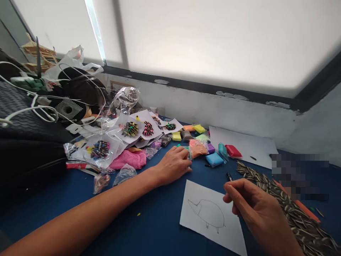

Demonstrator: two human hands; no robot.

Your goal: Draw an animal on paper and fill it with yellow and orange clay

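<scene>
My left hand (174,165) reaches across the blue table with its fingers curled down over a green clay packet (187,147), mostly hidden beneath them. Just beyond its fingertips lie an orange clay packet (198,150) and a blue clay packet (214,160). My right hand (255,209) is raised over the right edge of a white sheet (186,213), thumb and fingers pinched. A small dark piece (229,176) shows just past those fingers; whether it is held I cannot tell. On the sheet is a line drawing of a round-bodied animal with a pointed snout.
Sunflower seeds (287,209) run in a long strip at the right. Seed-covered animal figures on paper (130,128) and a pink cloth (129,159) lie to the left. A black bag (26,142) and tangled white cables stand far left. A blank sheet (245,142) lies by the wall.
</scene>
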